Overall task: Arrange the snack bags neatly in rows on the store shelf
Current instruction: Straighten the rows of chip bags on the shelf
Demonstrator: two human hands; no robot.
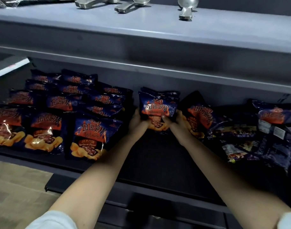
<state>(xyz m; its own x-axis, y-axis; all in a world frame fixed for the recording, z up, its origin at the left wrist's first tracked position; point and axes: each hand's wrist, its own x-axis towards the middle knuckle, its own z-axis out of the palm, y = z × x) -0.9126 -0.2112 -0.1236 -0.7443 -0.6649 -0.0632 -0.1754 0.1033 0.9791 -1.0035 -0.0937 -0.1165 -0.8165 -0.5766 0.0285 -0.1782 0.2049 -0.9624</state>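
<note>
Grey store shelving fills the view, with a dark lower shelf [158, 156] that carries the snack bags. Both hands hold a small stack of bags [158, 104] upright at the middle of that shelf. The left hand [139, 120] grips its lower left edge and the right hand [176, 120] grips its lower right, thumb across the front. To the left of the stack, bags already lie in tidy overlapping rows [58, 103] that run from the shelf front to the back. To the right of the stack, one bag [200, 116] leans close against it, and beyond that sits a loose, jumbled pile [257, 134]. Above the stack, an upper shelf [141, 27] holds metal spoons [185, 13]. Below and left of it, a cardboard box [17, 187] shows.

The step in hand looks like starting a new row beside the finished ones. About half the work seems done, since the pile is still unsorted. The next move probably calls for setting the stack down just right of the rows and fanning its bags forward. Each should overlap the last, face up and square with its neighbours, without nudging the row already placed.
</note>
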